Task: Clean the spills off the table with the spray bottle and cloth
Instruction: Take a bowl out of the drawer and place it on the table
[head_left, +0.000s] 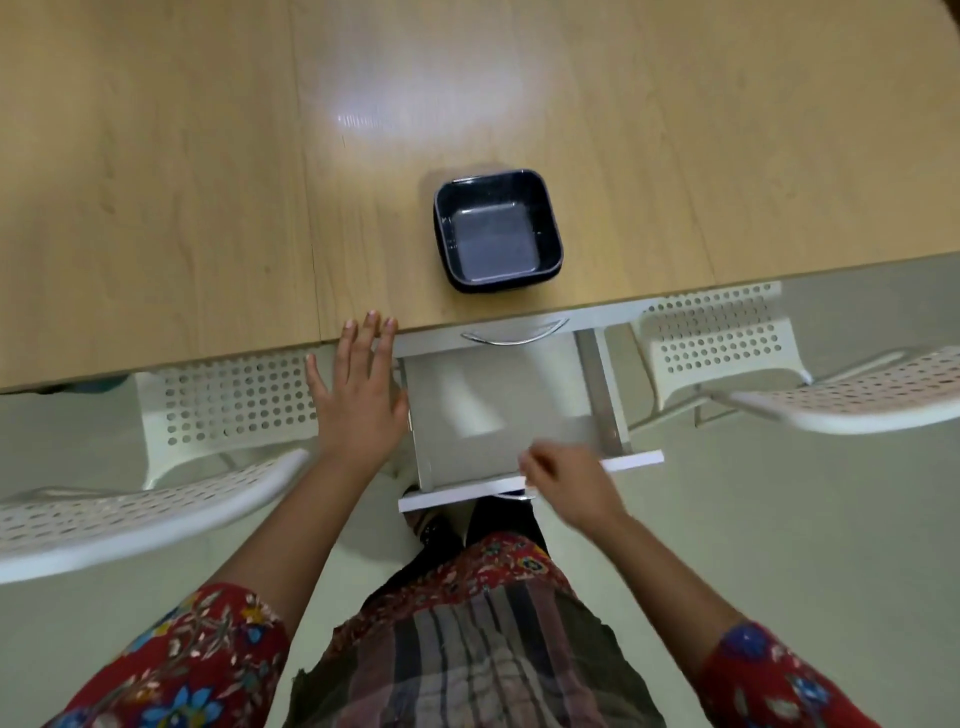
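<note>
Seemingly mid-search: left hand (358, 395) flat and open, fingertips on the worktop (182, 208) edge left of the open drawer (493, 410); right hand (566, 483) curled at the drawer front, grip too blurred to tell. No spray bottle or cloth visible; the bottle is likely light, rigid, best held by its neck.
</note>
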